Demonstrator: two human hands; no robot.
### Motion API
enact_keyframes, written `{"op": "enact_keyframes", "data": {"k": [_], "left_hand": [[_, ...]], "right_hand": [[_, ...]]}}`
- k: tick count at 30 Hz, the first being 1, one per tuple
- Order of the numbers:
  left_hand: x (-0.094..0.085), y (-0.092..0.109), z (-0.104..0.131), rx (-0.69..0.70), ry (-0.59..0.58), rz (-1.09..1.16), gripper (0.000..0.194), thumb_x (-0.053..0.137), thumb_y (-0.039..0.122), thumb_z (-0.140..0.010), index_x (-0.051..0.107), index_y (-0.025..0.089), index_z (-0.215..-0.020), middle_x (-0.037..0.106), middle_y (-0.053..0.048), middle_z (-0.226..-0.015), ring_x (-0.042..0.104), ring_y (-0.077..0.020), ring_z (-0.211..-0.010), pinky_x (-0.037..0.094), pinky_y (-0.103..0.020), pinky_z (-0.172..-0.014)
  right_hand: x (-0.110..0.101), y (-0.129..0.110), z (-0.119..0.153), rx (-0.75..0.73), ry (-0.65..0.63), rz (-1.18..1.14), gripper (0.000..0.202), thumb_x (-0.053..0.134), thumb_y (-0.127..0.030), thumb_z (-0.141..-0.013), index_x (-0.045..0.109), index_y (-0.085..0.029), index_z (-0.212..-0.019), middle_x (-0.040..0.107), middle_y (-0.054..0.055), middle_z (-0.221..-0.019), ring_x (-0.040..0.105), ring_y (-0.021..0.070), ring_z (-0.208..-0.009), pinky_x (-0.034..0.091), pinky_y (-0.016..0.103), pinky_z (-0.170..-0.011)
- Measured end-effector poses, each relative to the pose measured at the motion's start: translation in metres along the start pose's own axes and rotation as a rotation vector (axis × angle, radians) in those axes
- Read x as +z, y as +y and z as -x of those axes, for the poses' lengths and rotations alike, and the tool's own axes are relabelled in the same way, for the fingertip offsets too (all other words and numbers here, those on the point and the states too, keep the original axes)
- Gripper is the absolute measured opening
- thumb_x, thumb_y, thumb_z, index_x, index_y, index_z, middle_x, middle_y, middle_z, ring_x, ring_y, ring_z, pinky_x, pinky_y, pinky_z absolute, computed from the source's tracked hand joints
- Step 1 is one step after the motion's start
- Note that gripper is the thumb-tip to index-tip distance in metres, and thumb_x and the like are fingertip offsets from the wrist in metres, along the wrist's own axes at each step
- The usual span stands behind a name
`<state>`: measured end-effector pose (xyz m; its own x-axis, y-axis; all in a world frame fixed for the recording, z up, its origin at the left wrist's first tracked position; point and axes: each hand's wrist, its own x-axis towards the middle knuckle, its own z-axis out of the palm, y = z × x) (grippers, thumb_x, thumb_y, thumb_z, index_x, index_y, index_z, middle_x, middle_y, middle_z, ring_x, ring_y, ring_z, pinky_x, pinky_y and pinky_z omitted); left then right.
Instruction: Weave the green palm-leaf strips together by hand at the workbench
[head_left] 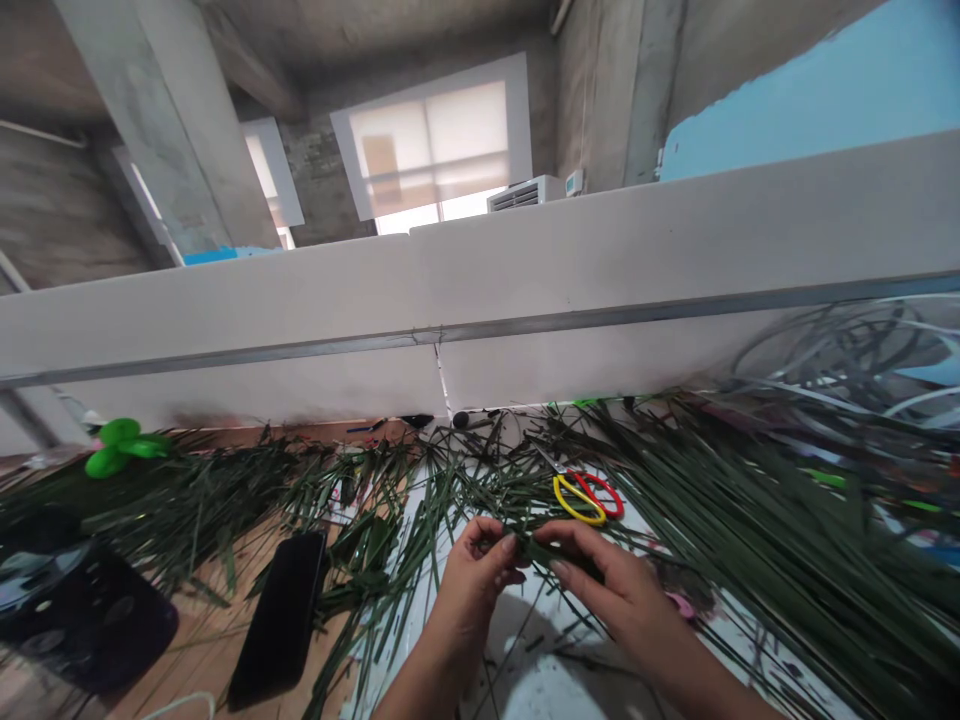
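Observation:
My left hand point(484, 562) and my right hand point(600, 572) meet low in the centre of the view, over the white table surface. Between their fingertips is a small piece of folded green leaf strip point(527, 547), pinched from both sides. Its exact shape is partly covered by my fingers. Just beyond my hands lie scissors point(592, 498) with one yellow and one red handle loop, their blades among cut leaf strips point(480, 485). A large heap of long green leaves point(757, 520) spreads to the right of my right hand.
A black phone point(279, 620) lies on the brown tabletop at left, beside a dark box-like object point(82, 610). Green balloon shapes point(120, 447) sit farther left. A white partition point(570, 265) rises behind the table. Coiled pale strips point(862, 350) lie at far right.

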<state>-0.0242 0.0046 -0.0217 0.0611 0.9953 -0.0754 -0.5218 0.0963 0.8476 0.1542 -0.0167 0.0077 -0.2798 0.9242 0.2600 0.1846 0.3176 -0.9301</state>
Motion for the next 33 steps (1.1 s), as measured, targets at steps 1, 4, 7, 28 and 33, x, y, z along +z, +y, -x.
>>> {"op": "enact_keyframes", "data": {"k": [1, 4, 7, 28, 33], "left_hand": [[0.000, 0.000, 0.000, -0.005, 0.002, 0.006, 0.050, 0.093, 0.038, -0.051, 0.055, 0.018, -0.076, 0.064, 0.003, -0.064, 0.061, -0.0120, -0.057, 0.045, -0.022, -0.054], [0.001, 0.000, 0.001, -0.019, 0.012, 0.013, 0.050, 0.094, 0.037, -0.051, 0.056, 0.018, -0.077, 0.066, 0.002, -0.066, 0.063, -0.0127, -0.058, 0.047, -0.023, -0.056], [0.002, -0.001, 0.002, -0.024, 0.020, 0.019, 0.050, 0.094, 0.037, -0.050, 0.056, 0.018, -0.077, 0.067, 0.001, -0.066, 0.063, -0.0129, -0.058, 0.048, -0.024, -0.056], [0.008, -0.002, 0.009, -0.003, 0.027, 0.043, 0.043, 0.094, 0.030, -0.051, 0.059, 0.018, -0.073, 0.069, 0.000, -0.068, 0.066, -0.0156, -0.062, 0.049, -0.026, -0.060], [0.010, -0.002, 0.010, -0.007, 0.019, 0.057, 0.044, 0.095, 0.031, -0.049, 0.059, 0.017, -0.071, 0.069, -0.001, -0.067, 0.065, -0.0159, -0.063, 0.048, -0.026, -0.061]], "right_hand": [[0.000, -0.001, 0.001, -0.001, 0.005, 0.012, 0.023, 0.057, -0.030, -0.090, 0.065, -0.024, -0.110, 0.070, 0.007, -0.115, 0.063, 0.0257, -0.106, 0.046, 0.037, -0.093], [0.001, -0.006, 0.002, -0.005, 0.009, 0.032, 0.021, 0.055, -0.030, -0.092, 0.066, -0.023, -0.108, 0.071, 0.007, -0.111, 0.065, 0.0251, -0.101, 0.048, 0.036, -0.089], [0.002, -0.010, 0.003, -0.012, 0.038, 0.078, 0.021, 0.055, -0.031, -0.092, 0.068, -0.023, -0.106, 0.072, 0.006, -0.105, 0.066, 0.0237, -0.094, 0.049, 0.034, -0.083], [0.008, 0.001, 0.006, -0.015, 0.112, 0.196, 0.022, 0.047, -0.038, -0.094, 0.064, -0.024, -0.097, 0.069, 0.003, -0.085, 0.062, 0.0222, -0.078, 0.046, 0.031, -0.072], [0.009, 0.001, 0.007, -0.021, 0.113, 0.195, 0.021, 0.047, -0.037, -0.095, 0.063, -0.023, -0.098, 0.069, 0.003, -0.088, 0.062, 0.0218, -0.080, 0.046, 0.031, -0.073]]}}
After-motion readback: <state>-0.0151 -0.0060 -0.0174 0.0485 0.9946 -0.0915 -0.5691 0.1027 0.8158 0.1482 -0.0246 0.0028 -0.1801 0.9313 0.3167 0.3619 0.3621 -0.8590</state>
